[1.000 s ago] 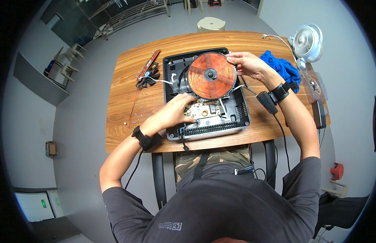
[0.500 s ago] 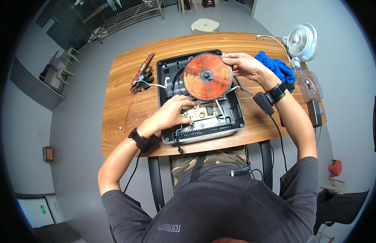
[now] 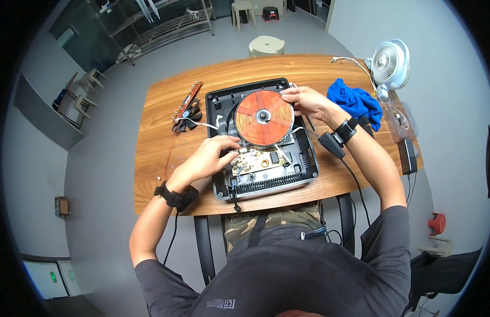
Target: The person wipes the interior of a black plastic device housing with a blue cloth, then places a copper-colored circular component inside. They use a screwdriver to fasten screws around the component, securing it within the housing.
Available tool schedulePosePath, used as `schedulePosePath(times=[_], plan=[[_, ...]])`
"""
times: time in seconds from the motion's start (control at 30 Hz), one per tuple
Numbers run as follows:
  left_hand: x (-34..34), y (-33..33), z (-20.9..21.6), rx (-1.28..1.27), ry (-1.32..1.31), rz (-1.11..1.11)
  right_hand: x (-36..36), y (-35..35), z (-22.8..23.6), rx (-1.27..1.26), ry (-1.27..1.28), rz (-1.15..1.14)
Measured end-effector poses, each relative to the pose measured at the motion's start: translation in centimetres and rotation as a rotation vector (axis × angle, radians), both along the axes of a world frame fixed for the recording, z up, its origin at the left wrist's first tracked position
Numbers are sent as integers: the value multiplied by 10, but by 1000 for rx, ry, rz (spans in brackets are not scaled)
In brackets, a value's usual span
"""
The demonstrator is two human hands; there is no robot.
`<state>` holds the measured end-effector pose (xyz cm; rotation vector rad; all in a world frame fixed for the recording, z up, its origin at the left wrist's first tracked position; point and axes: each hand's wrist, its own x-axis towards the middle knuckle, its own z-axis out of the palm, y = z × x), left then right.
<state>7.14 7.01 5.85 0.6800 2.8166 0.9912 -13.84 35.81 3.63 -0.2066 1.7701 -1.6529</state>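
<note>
A round copper induction coil [image 3: 250,126] sits over the middle of an open black cooker housing [image 3: 218,165]. My right hand [image 3: 308,103] grips the coil's upper right edge between thumb and fingers. Below the coil lies a pale circuit board [image 3: 250,161] with components and a metal plate, partly covered by the coil. My left hand [image 3: 208,157] hovers at the board's left side, thumb and fingers apart, fingertips near the coil's lower left rim. Whether they touch it, I cannot tell. White leads [image 3: 283,153] run from under the coil toward the board.
Left of the housing lie a narrow red control board [image 3: 188,100], a small black fan [image 3: 192,112] and scattered screws [image 3: 173,156]. A blue cloth [image 3: 353,100], a white desk fan [image 3: 388,63], a clear box [image 3: 406,119] and a black adapter [image 3: 407,156] are at the right of the wooden table [image 3: 155,132].
The coil has come lower and slightly left over the housing, with my right hand still on it. My left hand has drawn back left from the board. The view has tilted up a little.
</note>
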Motion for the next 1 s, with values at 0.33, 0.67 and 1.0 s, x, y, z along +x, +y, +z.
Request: schedulePosePath(times=[0.33, 0.67, 1.0], plan=[[2, -8, -16, -96, 112, 10, 1, -14, -12, 109, 189, -20], [22, -13, -6, -194, 122, 25, 5, -6, 1, 284, 464, 108], [23, -15, -11, -169, 161, 10, -11, 38, 6, 356, 634, 73]])
